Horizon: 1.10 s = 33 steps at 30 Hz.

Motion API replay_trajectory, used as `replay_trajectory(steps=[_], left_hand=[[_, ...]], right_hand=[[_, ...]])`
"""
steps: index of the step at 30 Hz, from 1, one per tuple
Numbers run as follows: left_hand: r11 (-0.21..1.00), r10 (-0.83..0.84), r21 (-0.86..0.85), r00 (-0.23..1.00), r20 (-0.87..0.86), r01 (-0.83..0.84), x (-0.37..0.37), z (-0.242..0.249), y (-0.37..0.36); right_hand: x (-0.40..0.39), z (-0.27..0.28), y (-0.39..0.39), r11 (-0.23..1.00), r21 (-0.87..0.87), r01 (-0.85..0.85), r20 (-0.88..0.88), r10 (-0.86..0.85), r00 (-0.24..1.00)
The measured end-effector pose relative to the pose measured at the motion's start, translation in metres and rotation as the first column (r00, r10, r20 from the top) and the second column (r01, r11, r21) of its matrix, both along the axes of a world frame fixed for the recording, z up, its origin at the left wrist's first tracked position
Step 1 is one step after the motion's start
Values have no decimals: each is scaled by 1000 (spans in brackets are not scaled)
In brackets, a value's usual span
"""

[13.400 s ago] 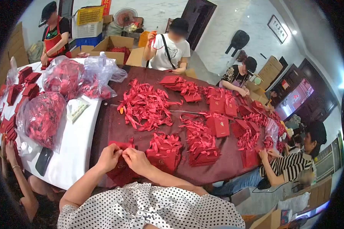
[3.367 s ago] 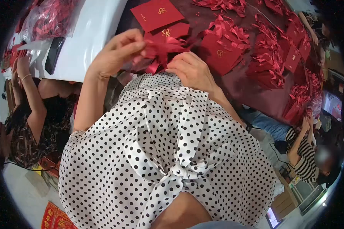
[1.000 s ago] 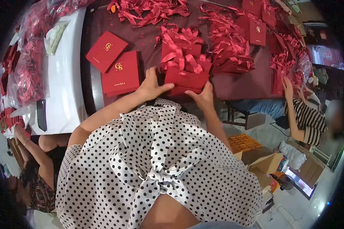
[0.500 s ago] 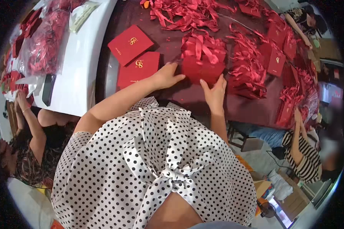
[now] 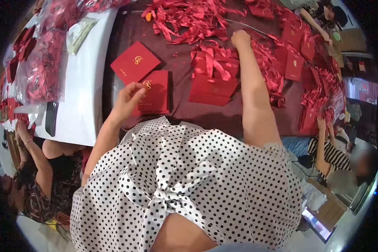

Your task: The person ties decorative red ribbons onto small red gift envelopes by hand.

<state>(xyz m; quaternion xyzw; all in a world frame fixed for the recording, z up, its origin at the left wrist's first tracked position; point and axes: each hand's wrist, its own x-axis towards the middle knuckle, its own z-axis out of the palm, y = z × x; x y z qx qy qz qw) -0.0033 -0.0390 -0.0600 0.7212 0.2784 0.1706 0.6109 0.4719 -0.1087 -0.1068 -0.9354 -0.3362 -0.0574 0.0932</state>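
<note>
My left hand [image 5: 128,101] hovers over a flat red paper bag [image 5: 157,101] with a gold logo, its fingers loosely curled and the thumb apart, nothing seen in them. Behind that bag lies a second red bag [image 5: 132,59], turned at an angle. My right hand [image 5: 241,40] reaches far over the table, fingers closed beside the heap of red ribbons [image 5: 185,19]; what they hold, if anything, is hidden. Between my arms rests a stack of red bags [image 5: 212,90] with ribbon handles lying over the top.
More ribboned bags [image 5: 294,65] cover the right side of the dark red tablecloth [image 5: 189,115]. To the left, a white table [image 5: 86,92] carries plastic-wrapped red bundles [image 5: 46,63] and a phone [image 5: 51,119]. People work at both sides, one in a striped top [image 5: 323,155].
My right hand has left the stack of bags and stretched forward to the ribbon heap. My left hand has drawn back leftward from the stack to above the flat bag.
</note>
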Motion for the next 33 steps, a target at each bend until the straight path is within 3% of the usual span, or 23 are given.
replay_trajectory(steps=[2,4,5,6,7,8,9,10,11,12,14,15,17,18,19,21,24,27,28,30,31,32,33], left_hand=[[999,-13,44,999,-50,15,-3,3,-10],[996,15,89,997,-78,-8,-10,3,-16],[996,61,61,997,-52,-58,-15,-2,-15],[993,114,29,993,-28,-113,-24,-9,-11],[982,172,-76,984,-36,-174,-30,-10,-9],[982,189,-2,981,-48,-189,-34,-12,-2],[977,205,73,977,-56,-201,-34,-13,5],[965,216,154,976,-14,-212,-32,-7,11],[899,251,373,968,-3,-232,-20,3,25],[783,290,571,957,14,-246,-15,6,44],[540,353,799,933,70,-264,8,-12,85],[499,320,849,947,6,-174,21,-11,104],[381,413,921,907,-89,-84,50,-35,140],[445,497,895,832,-246,-1,61,-25,133],[465,500,885,813,-297,37,69,-23,133],[516,487,851,783,-386,99,80,-24,137],[585,417,794,779,-468,164,86,-32,136],[568,492,823,812,-315,-25,88,-43,133],[536,508,843,815,-279,-46,88,-46,132],[581,469,812,795,-385,50,89,-49,137],[612,414,790,838,-356,33,86,-47,137],[687,386,726,833,-396,27,86,-42,137],[689,366,724,877,-312,-30,82,-38,134]], right_hand=[[19,-4,0,962,-237,-136,-106,113,988],[44,-32,-2,962,-242,-125,16,132,991],[65,-36,6,887,-436,-155,-169,89,982],[68,-41,6,797,-560,-226,-57,235,970],[82,-52,11,862,-482,-153,-122,107,987],[77,-43,5,905,-416,-95,-116,51,992],[81,-35,-3,835,-514,-195,61,262,963],[69,-15,-4,845,-526,-98,183,225,957],[58,10,-9,952,-285,-110,307,199,931],[110,-11,-14,978,200,-58,-95,78,992],[66,28,-27,994,36,-105,-93,108,990],[136,-25,-20,891,-336,-305,205,385,900],[91,-10,-24,899,-385,-208,200,301,932],[148,-83,-16,964,55,-259,-125,264,956],[87,-45,-16,946,193,259,-598,-96,796],[38,-19,-15,965,129,228,-535,-126,835],[39,-31,-8,995,-14,98,-169,-99,981],[42,-31,-6,996,-64,69,-191,-80,978],[40,-33,-4,991,-112,67,-47,-73,996],[51,-38,0,978,-209,6,-36,-13,999],[17,-1,-4,919,-382,-94,-2,101,995],[65,-54,-3,981,-195,18,88,0,996],[115,-92,-7,983,-173,-64,105,83,991]])
